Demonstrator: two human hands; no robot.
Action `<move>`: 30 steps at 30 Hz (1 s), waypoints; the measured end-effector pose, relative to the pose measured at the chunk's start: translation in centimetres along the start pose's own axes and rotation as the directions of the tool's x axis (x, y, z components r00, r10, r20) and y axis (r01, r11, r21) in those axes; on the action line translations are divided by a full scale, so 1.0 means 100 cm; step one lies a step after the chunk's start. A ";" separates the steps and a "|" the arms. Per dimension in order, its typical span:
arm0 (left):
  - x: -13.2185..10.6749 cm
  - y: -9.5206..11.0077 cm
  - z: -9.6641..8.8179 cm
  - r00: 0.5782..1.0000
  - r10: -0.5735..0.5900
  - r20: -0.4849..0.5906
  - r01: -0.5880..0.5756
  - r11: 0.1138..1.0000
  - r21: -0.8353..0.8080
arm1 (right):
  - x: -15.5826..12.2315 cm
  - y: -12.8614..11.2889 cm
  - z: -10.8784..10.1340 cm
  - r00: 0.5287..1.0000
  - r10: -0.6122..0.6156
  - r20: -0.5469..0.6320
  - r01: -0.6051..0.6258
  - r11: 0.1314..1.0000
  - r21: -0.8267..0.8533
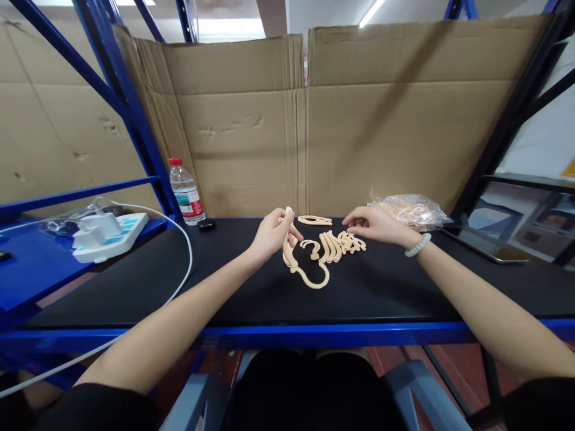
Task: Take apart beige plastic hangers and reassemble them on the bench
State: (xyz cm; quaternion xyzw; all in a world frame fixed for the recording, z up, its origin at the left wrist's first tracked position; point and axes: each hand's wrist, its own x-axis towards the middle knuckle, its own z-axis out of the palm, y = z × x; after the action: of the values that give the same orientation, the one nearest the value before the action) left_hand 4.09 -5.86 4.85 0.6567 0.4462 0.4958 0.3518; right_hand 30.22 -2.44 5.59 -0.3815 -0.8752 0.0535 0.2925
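My left hand is closed around a cream-coloured plastic clothes hanger, held upright with its arms folded together. Its round hook points down and curls to the right. My right hand hovers at the back right of the loose parts, fingers bent but apart, with nothing visible in them. Below it lies a cluster of small cream hooked pieces. A row of curved cream pieces sits left of that cluster, beside a separate small hook piece. Behind them rests a long, flat cream part.
A clear plastic bag of cream pieces lies at the back right, near a dark flat tablet-like device. At left stand a water bottle, a small black object and a white power strip; its cable crosses the table.
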 end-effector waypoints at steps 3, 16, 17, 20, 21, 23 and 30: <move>-0.001 0.003 0.002 0.997 0.009 -0.078 -0.022 0.987 -0.161 | -0.009 -0.039 0.014 0.950 0.036 -0.310 0.025 0.981 0.192; -0.008 -0.007 0.015 0.950 0.183 -0.254 -0.256 0.920 -0.296 | -0.011 -0.053 0.050 0.956 -0.085 -0.280 0.112 0.991 0.080; -0.007 -0.008 0.015 0.932 0.219 -0.289 -0.293 0.924 -0.247 | -0.012 -0.054 0.051 0.949 -0.102 -0.297 0.129 0.989 0.073; -0.008 -0.010 0.010 0.850 0.408 -0.332 -0.430 0.903 0.008 | -0.014 -0.058 0.054 0.941 -0.155 -0.301 0.177 0.983 0.046; -0.008 -0.010 0.009 0.820 0.478 -0.315 -0.469 0.876 0.110 | -0.015 -0.059 0.055 0.939 -0.178 -0.293 0.195 0.980 0.030; -0.009 -0.011 0.006 0.763 0.596 -0.248 -0.530 0.798 0.288 | -0.017 -0.059 0.057 0.936 -0.218 -0.277 0.224 0.975 -0.009; -0.013 -0.012 0.011 0.703 0.678 0.215 -0.689 0.575 0.441 | -0.016 -0.054 0.054 0.937 -0.220 -0.271 0.200 0.975 -0.100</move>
State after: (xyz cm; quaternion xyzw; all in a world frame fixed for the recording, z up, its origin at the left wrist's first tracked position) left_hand 4.75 -6.69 3.07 0.8493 0.2647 0.4550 -0.0401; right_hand 24.62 -6.68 2.07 -0.2997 -0.8621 -0.0639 0.4035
